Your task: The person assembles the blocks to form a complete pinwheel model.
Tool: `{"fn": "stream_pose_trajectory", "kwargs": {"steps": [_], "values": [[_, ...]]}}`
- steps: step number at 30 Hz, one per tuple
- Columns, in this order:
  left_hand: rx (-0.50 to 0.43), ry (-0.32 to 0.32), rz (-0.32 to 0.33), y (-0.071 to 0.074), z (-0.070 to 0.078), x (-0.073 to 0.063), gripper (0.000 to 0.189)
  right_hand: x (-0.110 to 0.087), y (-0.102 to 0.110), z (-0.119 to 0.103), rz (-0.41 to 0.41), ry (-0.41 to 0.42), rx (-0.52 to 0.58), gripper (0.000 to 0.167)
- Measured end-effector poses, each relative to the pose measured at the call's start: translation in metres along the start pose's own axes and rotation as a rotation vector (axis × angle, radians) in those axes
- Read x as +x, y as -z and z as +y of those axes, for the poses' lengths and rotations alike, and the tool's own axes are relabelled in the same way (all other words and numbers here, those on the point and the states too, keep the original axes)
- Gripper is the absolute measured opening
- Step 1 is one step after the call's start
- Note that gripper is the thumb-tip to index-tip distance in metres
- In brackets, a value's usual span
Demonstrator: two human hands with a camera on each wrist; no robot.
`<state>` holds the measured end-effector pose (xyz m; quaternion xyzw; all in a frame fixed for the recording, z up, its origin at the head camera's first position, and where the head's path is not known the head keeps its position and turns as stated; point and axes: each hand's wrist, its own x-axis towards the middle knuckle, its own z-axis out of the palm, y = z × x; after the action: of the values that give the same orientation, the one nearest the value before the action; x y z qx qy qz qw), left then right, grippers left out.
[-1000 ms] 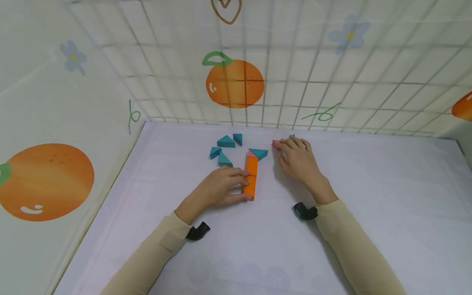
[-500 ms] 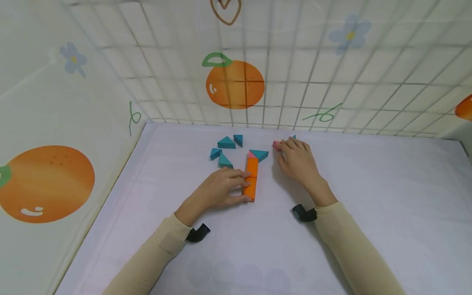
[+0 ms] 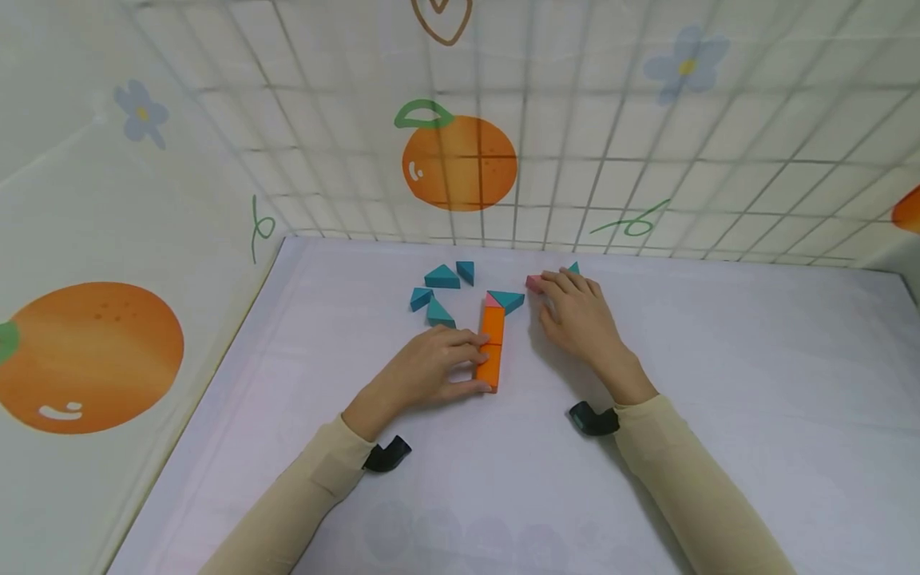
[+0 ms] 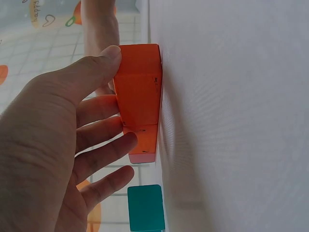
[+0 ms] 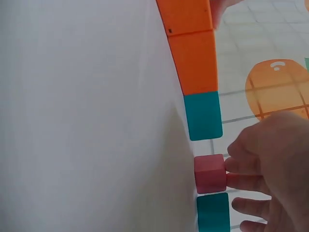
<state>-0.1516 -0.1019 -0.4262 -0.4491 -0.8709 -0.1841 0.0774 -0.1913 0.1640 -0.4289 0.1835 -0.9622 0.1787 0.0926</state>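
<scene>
Head view: rests spread fingers of left hand [image 3: 431, 363] against orange blocks [image 3: 492, 369], probably to steady them, and touches loose pink block [image 3: 533, 283] with extended fingers of right hand [image 3: 580, 318].

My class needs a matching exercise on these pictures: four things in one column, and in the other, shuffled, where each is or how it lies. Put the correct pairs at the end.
Things
1. Left hand
2. Right hand
3. Orange blocks
4. Group of four teal blocks

Places and states
A. Two, laid end to end in a line
B. By the separate pink block
C. Spread loosely, left of the line's far end in the head view
D. Touching the orange line

Pairs: 1-D, 2-B, 3-A, 4-C
</scene>
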Motion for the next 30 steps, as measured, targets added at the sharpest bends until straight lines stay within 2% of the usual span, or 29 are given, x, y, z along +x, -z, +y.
{"fn": "stream_pose_trajectory", "kwargs": {"steps": [14,23,30], "values": [[0.002,-0.003,0.000,0.0004,-0.0006,0.0006,0.037,0.0035,-0.0019,-0.0031,-0.081,0.032,0.055,0.047],[-0.007,0.007,-0.013,0.0016,0.0003,0.0010,0.037,0.0022,-0.0051,-0.0068,-0.082,0.079,0.071,0.047],[-0.003,0.008,-0.016,0.0012,0.0004,0.0009,0.038,0.0016,-0.0083,-0.0084,-0.102,0.078,0.053,0.049]]}}
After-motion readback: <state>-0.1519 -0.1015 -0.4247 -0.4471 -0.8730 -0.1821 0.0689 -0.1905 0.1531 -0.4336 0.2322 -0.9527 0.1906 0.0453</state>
